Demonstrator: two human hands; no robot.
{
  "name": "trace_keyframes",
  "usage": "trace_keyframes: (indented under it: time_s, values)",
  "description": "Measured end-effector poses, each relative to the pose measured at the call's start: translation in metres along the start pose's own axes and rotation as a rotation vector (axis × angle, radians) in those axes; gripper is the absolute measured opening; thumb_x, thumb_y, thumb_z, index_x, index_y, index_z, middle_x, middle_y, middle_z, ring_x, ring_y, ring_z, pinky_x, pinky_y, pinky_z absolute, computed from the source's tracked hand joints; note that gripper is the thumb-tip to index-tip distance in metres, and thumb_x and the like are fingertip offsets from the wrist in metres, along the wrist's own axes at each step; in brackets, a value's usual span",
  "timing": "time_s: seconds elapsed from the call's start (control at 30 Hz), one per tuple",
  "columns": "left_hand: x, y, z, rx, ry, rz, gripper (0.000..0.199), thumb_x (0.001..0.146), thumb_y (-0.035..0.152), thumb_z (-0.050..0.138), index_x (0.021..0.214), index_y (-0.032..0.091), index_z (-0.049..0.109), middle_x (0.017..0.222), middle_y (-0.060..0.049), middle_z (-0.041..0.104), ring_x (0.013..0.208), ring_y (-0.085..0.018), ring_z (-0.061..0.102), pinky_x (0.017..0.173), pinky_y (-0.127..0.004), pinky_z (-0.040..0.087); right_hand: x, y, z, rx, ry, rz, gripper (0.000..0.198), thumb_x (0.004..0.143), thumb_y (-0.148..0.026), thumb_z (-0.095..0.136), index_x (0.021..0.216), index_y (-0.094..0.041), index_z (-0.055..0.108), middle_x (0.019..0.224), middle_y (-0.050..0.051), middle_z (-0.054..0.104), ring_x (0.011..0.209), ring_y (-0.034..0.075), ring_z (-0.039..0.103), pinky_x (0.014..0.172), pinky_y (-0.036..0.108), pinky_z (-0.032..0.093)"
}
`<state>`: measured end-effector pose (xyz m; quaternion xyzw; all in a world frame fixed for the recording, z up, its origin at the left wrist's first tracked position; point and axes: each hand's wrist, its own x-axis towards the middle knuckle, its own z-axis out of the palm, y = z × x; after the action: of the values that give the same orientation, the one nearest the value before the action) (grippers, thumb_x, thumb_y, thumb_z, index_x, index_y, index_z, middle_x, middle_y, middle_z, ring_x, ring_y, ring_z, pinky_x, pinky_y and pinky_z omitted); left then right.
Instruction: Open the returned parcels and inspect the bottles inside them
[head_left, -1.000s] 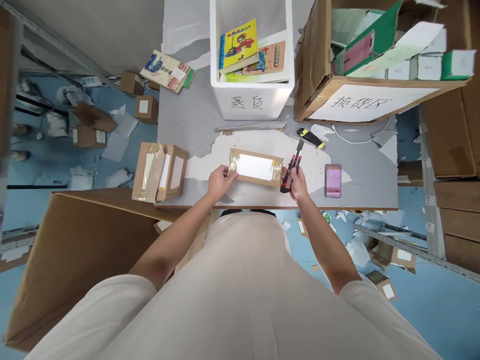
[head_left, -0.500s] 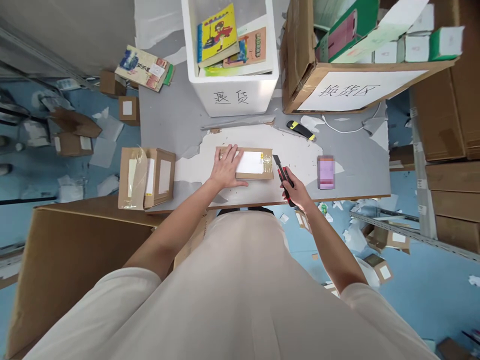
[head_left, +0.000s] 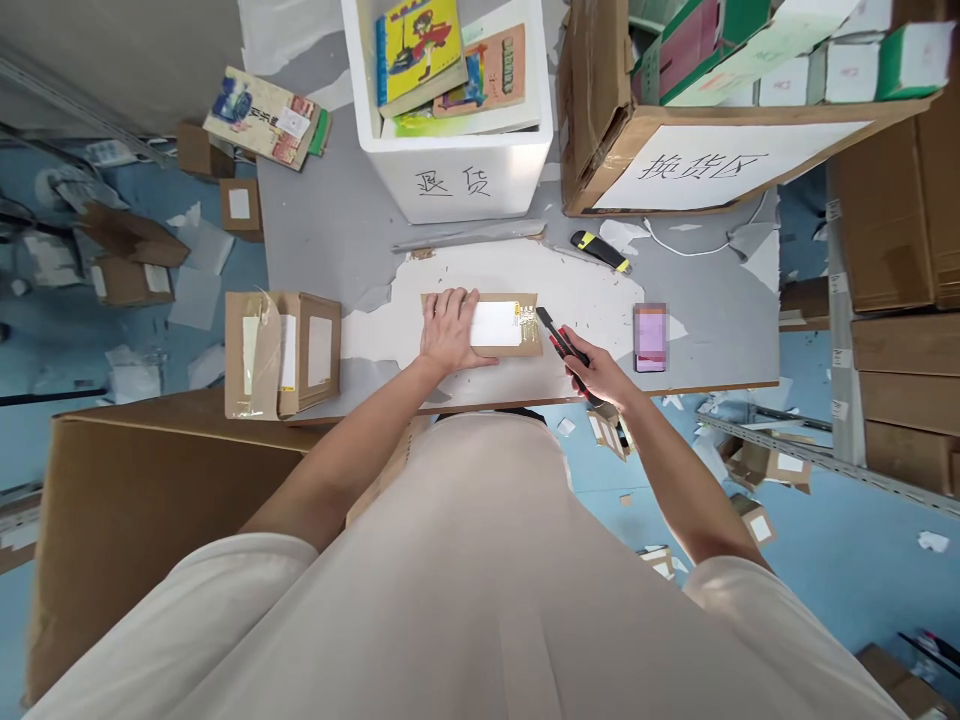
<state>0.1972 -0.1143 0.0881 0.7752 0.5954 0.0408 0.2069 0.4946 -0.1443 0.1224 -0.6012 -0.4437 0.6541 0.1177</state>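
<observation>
A small taped cardboard box (head_left: 506, 351) with a white label lies on the worn white patch of the table. My left hand (head_left: 448, 332) rests over its left end, fingers stretched across the top and the thumb along the near edge. In my right hand (head_left: 596, 368) is a black and red utility knife (head_left: 564, 345), held in a closed grip. The knife's tip points up and left, close to the box's taped right end; whether it touches the tape I cannot tell.
A yellow-black cutter (head_left: 601, 251) and a phone (head_left: 650, 338) lie right of the box. Behind stand a white bin (head_left: 457, 185) of books and a large carton (head_left: 600, 120) of small boxes. A taped carton (head_left: 321, 352) sits left; a book (head_left: 259, 118) lies at the back left.
The knife has come nearer the box's right end and tilted further left. My left hand stays on the box. The whole view has shifted slightly.
</observation>
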Motion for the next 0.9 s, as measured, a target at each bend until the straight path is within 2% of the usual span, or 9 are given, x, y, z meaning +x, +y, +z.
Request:
trace_keyframes:
  time_s: [0.1, 0.23, 0.37, 0.5, 0.63, 0.77, 0.9]
  values:
    - [0.0, 0.001, -0.001, 0.007, -0.009, 0.004, 0.125, 0.053, 0.07, 0.075, 0.15, 0.011, 0.026, 0.145, -0.022, 0.037, 0.138, -0.043, 0.027, 0.118, -0.055, 0.005, 0.004, -0.002, -0.008, -0.049, -0.077, 0.013, 0.067, 0.089, -0.025, 0.057, 0.15, -0.037, 0.034, 0.067, -0.005, 0.052, 0.044, 0.006, 0.049, 0.039, 0.018, 0.043]
    - [0.0, -0.001, 0.001, -0.009, -0.012, 0.018, 0.124, 0.053, 0.071, 0.075, 0.15, 0.011, 0.026, 0.146, -0.021, 0.036, 0.138, -0.044, 0.026, 0.119, -0.056, 0.005, 0.008, -0.004, -0.012, -0.091, -0.081, 0.029, 0.064, 0.09, -0.023, 0.055, 0.15, -0.037, 0.035, 0.069, -0.005, 0.054, 0.044, 0.006, 0.049, 0.04, 0.019, 0.043]
    - [0.0, -0.002, 0.004, -0.03, 0.015, -0.01, 0.123, 0.053, 0.07, 0.076, 0.15, 0.013, 0.025, 0.145, -0.021, 0.037, 0.138, -0.046, 0.025, 0.117, -0.058, 0.007, 0.0, 0.0, -0.017, -0.115, -0.143, 0.062, 0.064, 0.092, -0.023, 0.054, 0.151, -0.036, 0.033, 0.065, -0.005, 0.051, 0.043, 0.006, 0.048, 0.039, 0.019, 0.042]
    - [0.0, -0.003, 0.006, -0.005, 0.045, 0.023, 0.122, 0.053, 0.071, 0.075, 0.149, 0.012, 0.028, 0.144, -0.022, 0.038, 0.136, -0.045, 0.029, 0.117, -0.058, 0.009, -0.004, 0.003, -0.014, -0.138, -0.21, 0.086, 0.062, 0.093, -0.024, 0.053, 0.151, -0.033, 0.033, 0.067, -0.005, 0.051, 0.044, 0.006, 0.049, 0.041, 0.018, 0.042]
    - [-0.001, -0.005, 0.007, 0.004, 0.075, 0.041, 0.122, 0.053, 0.074, 0.074, 0.148, 0.01, 0.03, 0.143, -0.023, 0.039, 0.135, -0.044, 0.031, 0.117, -0.058, 0.011, -0.011, 0.015, -0.01, -0.126, -0.141, 0.048, 0.063, 0.093, -0.028, 0.052, 0.152, -0.033, 0.031, 0.07, -0.005, 0.053, 0.046, 0.006, 0.049, 0.045, 0.019, 0.045]
    - [-0.002, -0.008, 0.011, -0.003, 0.095, 0.052, 0.125, 0.052, 0.077, 0.072, 0.148, 0.01, 0.03, 0.143, -0.023, 0.039, 0.136, -0.044, 0.031, 0.117, -0.058, 0.011, -0.033, 0.049, -0.023, -0.115, -0.11, 0.065, 0.066, 0.092, -0.039, 0.052, 0.153, -0.032, 0.028, 0.076, -0.002, 0.057, 0.05, 0.008, 0.052, 0.045, 0.022, 0.046]
    - [-0.003, -0.013, 0.016, -0.03, 0.141, 0.1, 0.12, 0.057, 0.079, 0.067, 0.148, 0.01, 0.031, 0.145, -0.024, 0.038, 0.138, -0.045, 0.029, 0.117, -0.059, 0.01, -0.029, 0.079, -0.021, -0.188, 0.148, 0.04, 0.073, 0.093, -0.043, 0.045, 0.157, -0.03, 0.013, 0.087, 0.001, 0.062, 0.055, 0.011, 0.056, 0.054, 0.028, 0.053]
